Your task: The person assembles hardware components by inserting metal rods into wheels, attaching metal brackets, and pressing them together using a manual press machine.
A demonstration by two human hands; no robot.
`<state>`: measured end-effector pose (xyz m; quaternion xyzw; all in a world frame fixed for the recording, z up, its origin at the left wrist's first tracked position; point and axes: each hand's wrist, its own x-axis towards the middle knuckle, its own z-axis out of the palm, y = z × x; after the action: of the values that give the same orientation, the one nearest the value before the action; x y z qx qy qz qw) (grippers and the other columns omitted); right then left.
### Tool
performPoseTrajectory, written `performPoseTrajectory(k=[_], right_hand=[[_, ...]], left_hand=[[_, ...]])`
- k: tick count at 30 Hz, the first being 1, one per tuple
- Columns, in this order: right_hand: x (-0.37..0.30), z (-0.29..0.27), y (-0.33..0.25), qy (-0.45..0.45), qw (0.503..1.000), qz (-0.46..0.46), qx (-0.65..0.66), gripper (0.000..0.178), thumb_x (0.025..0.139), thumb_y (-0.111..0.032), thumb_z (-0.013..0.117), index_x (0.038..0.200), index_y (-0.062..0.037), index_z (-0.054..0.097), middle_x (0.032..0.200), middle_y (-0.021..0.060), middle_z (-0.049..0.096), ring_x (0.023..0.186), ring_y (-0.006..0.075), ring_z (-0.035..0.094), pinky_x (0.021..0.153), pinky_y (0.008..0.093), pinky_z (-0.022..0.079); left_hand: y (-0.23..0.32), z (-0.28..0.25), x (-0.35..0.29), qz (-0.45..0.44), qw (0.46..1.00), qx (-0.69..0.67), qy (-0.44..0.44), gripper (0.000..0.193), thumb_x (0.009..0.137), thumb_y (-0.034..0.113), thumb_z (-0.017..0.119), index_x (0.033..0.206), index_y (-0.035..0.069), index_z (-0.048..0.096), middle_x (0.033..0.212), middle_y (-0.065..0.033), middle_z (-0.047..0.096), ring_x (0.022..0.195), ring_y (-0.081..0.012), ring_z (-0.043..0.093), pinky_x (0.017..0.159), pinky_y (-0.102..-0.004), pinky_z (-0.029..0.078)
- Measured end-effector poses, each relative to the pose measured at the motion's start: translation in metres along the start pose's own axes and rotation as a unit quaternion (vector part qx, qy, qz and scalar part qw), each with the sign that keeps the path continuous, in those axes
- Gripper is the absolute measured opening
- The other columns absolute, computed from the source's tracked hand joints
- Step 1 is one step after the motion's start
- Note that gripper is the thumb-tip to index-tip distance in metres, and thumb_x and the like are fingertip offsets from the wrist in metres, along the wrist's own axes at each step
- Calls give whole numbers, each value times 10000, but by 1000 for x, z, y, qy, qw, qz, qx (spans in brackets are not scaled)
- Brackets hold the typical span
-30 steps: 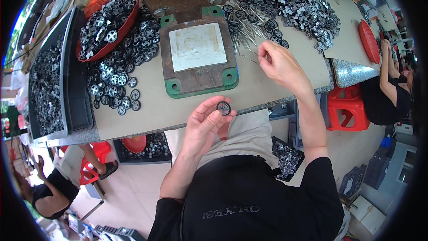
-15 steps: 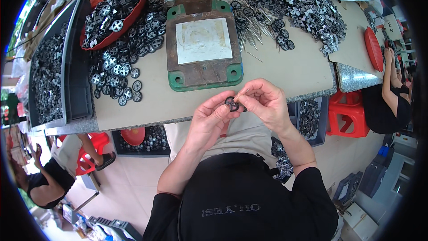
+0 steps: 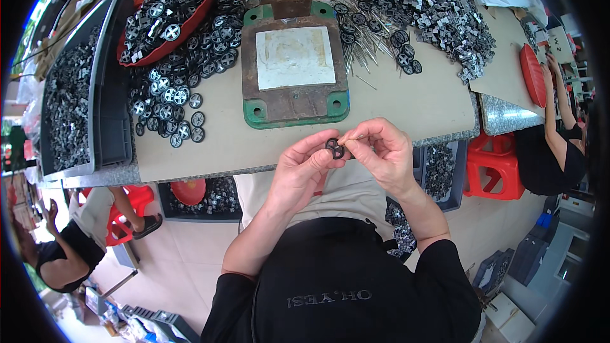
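Note:
In front of the table's near edge, my left hand (image 3: 298,166) pinches a small black spoked wheel (image 3: 335,148) by its rim, between thumb and fingers. My right hand (image 3: 384,155) is closed just to the right of the wheel. Its thumb and forefinger grip what looks like a thin metal pin (image 3: 344,140), mostly covered by the fingertips, with one end at the wheel's centre. Whether the pin has entered the wheel cannot be made out. Beyond my hands stands a green and brown metal press base (image 3: 295,103) with a white plate on top.
Loose wheels (image 3: 168,95) lie left of the press, near a red basket (image 3: 152,61) of wheels and a grey bin (image 3: 95,127) of parts. Metal pins (image 3: 368,44) and a heap of metal clips (image 3: 438,19) lie right. Two people sit at the sides, near red stools (image 3: 492,168).
The wheel has turned more edge-on and shifted slightly right. My right fingers have drawn a little to the right and down. The view has shifted slightly.

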<state>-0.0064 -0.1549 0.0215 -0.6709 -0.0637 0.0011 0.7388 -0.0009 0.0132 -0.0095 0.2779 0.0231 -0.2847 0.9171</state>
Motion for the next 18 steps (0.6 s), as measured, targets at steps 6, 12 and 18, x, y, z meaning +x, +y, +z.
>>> performPoseTrajectory(k=[6, 12, 18], right_hand=[[-4, 7, -2, 28, 999, 8, 36, 64, 860, -1, 589, 915, 8, 558, 869, 69, 644, 742, 73, 617, 655, 197, 506], [-7, 6, -2, 60, 993, 72, 75, 80, 854, 19, 584, 923, 10, 544, 880, 83, 643, 771, 91, 628, 671, 220, 524], [-9, 7, -2, 42, 997, 26, 64, 64, 856, 13, 584, 902, -1, 542, 882, 86, 644, 725, 73, 607, 624, 207, 514]], left_hand=[[-3, 1, 0, 33, 999, 23, 8, 346, 844, 46, 619, 1176, -11, 544, 1081, -135, 617, 936, -186, 623, 824, -284, 514], [-5, 2, -5, 142, 957, 244, 63, 330, 799, -11, 651, 1122, -18, 585, 1094, -136, 612, 931, -165, 615, 813, -284, 513], [-6, 5, -5, 114, 969, 207, 71, 328, 769, -75, 646, 1091, -42, 591, 1142, -168, 583, 962, -195, 606, 836, -309, 510]])
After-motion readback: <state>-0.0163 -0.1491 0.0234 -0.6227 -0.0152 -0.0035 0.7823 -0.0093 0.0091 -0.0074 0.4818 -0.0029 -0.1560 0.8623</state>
